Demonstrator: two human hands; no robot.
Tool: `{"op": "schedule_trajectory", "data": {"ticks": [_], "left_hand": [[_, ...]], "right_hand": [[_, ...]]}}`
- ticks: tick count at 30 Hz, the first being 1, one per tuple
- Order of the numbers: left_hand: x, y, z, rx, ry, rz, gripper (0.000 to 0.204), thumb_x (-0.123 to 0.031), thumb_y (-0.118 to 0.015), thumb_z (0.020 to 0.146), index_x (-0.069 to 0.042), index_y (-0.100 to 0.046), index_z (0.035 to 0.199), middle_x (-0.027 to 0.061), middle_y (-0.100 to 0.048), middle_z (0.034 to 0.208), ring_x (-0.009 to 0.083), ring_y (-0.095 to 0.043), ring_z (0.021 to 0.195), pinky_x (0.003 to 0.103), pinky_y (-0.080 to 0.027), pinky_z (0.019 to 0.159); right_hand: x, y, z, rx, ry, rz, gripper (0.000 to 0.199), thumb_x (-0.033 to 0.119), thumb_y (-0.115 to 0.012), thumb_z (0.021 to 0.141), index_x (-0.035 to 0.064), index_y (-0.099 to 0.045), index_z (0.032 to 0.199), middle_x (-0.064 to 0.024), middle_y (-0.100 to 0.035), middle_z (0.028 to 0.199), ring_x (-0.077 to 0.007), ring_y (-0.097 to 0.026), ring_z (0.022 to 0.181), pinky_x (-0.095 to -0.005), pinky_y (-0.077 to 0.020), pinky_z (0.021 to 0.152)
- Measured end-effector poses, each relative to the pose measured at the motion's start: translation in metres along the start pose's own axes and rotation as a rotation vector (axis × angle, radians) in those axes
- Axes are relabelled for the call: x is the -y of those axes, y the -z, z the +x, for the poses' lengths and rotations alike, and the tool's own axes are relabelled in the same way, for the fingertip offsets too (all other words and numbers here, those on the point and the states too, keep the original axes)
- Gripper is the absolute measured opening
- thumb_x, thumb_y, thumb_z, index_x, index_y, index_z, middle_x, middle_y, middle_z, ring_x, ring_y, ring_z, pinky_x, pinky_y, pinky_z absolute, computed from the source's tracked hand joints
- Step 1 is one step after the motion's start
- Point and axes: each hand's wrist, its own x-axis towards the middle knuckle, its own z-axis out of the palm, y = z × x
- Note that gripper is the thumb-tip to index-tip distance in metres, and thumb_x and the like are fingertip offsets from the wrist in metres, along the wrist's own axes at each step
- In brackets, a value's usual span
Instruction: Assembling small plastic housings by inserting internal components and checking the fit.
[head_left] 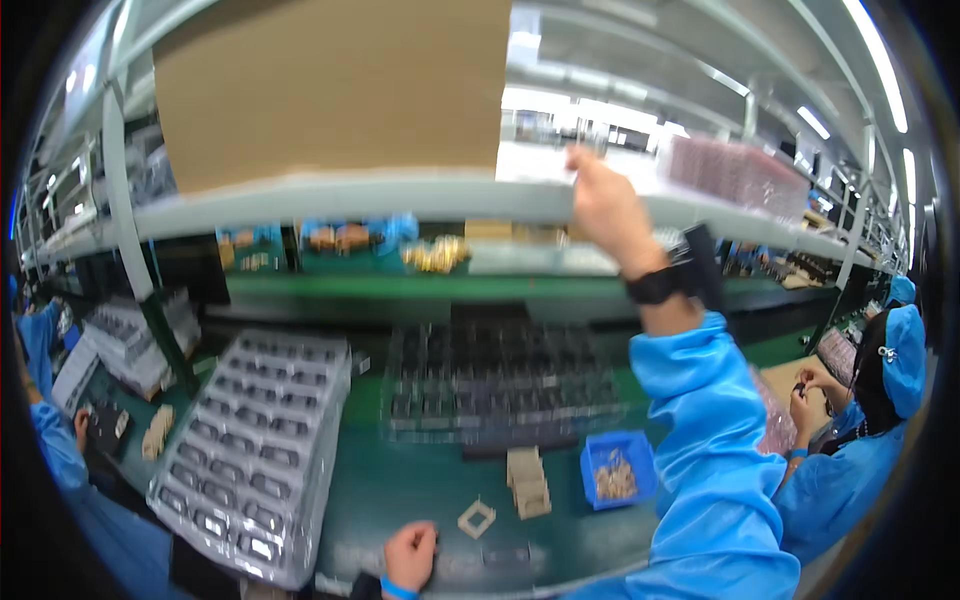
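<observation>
My right hand (610, 205) is raised in front of the grey shelf rail (400, 200), its fingers curled together and blurred. Whether anything is between them I cannot make out. At the table's near edge lies my left hand (410, 555), fingers closed; their inside is hidden. A small square tan frame (477, 519) sits on the green table (380, 490), to the right of that hand. Beyond the frame is a stack of tan pieces (528, 482), with a blue bin (617, 470) of small tan parts to its right. A flat dark part (506, 556) lies near the front edge.
A clear tray with dark parts (250, 440) stands on the left, and another dark-filled tray (500, 380) lies mid-table. Above, the shelf carries a brown cardboard sheet (330, 90) and a pink wrapped stack (735, 175). Co-workers in blue sit at right (840, 470) and left (80, 480).
</observation>
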Motion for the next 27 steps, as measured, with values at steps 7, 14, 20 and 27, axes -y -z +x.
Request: {"op": "schedule_trajectory", "data": {"ticks": [7,14,20,27], "left_hand": [[-0.029,0.005,-0.001,-0.115,-0.111,0.157,0.013,-0.006,-0.063,0.087,0.002,-0.068,0.097,0.0135,-0.069,0.087,0.0222,-0.066,0.079,0.030,-0.051,0.072],[-0.050,-0.022,-0.016,0.160,-0.361,0.502,0.052,-0.014,-0.082,0.066,-0.005,-0.063,0.114,0.0112,-0.059,0.118,0.0335,-0.049,0.114,0.044,-0.037,0.100],[-0.044,-0.041,-0.032,0.228,-0.318,0.655,0.060,-0.024,-0.087,0.061,-0.006,-0.064,0.113,0.0098,-0.052,0.119,0.0330,-0.041,0.121,0.045,-0.033,0.101],[-0.055,-0.039,-0.012,0.171,-0.295,0.593,0.044,-0.020,-0.082,0.070,-0.004,-0.065,0.107,0.0113,-0.054,0.114,0.0318,-0.049,0.110,0.042,-0.037,0.096]], "right_hand": [[0.079,0.055,-0.169,0.375,0.076,0.345,0.017,0.001,-0.066,0.078,0.0008,-0.066,0.095,-0.0142,-0.065,0.088,-0.0276,-0.065,0.083,-0.0336,-0.0514,0.076],[0.097,0.048,-0.343,1.050,-0.487,0.542,0.023,0.010,-0.072,0.079,0.0035,-0.066,0.100,-0.0129,-0.060,0.093,-0.0336,-0.062,0.085,-0.0400,-0.0516,0.071],[0.108,0.042,-0.389,1.052,-0.633,0.546,0.028,0.014,-0.072,0.081,0.0045,-0.065,0.106,-0.0105,-0.059,0.097,-0.0300,-0.063,0.081,-0.0395,-0.0516,0.070],[0.101,0.031,-0.416,0.748,-0.754,0.611,0.021,0.015,-0.070,0.085,0.0029,-0.067,0.102,-0.0060,-0.058,0.081,-0.0123,-0.056,0.059,-0.0266,-0.0457,0.053]]}}
